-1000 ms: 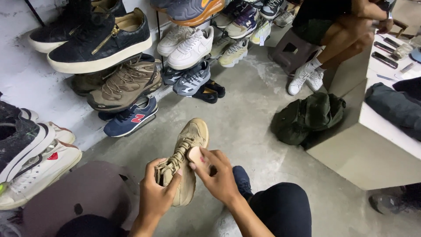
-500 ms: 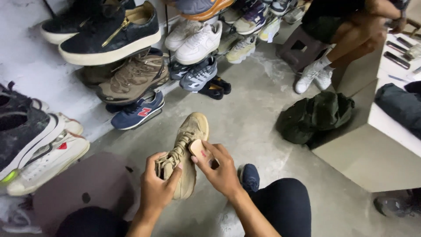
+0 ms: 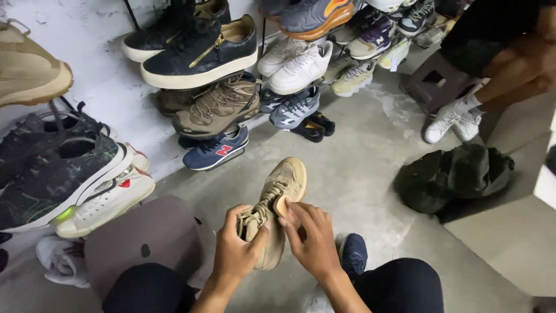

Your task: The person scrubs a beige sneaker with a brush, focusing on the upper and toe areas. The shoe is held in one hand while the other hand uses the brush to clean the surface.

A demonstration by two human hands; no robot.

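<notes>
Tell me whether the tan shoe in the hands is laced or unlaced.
Laced: tan laces cross the front of the tan shoe, held off the floor by the left hand, the right hand pressing a small pad against it.

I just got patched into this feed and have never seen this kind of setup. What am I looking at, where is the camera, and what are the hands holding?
There is no machine here: the single view comes from a camera worn on a person's head, looking down at their own bare hands and knees. The left hand grips a tan suede sneaker by its heel end. The right hand presses a small tan block, perhaps an eraser or sponge, against the shoe's side near the laces. Below is a grey concrete floor. Racks of sneakers line the wall, a dark green bag lies to the right, and another person's legs show at top right.
</notes>
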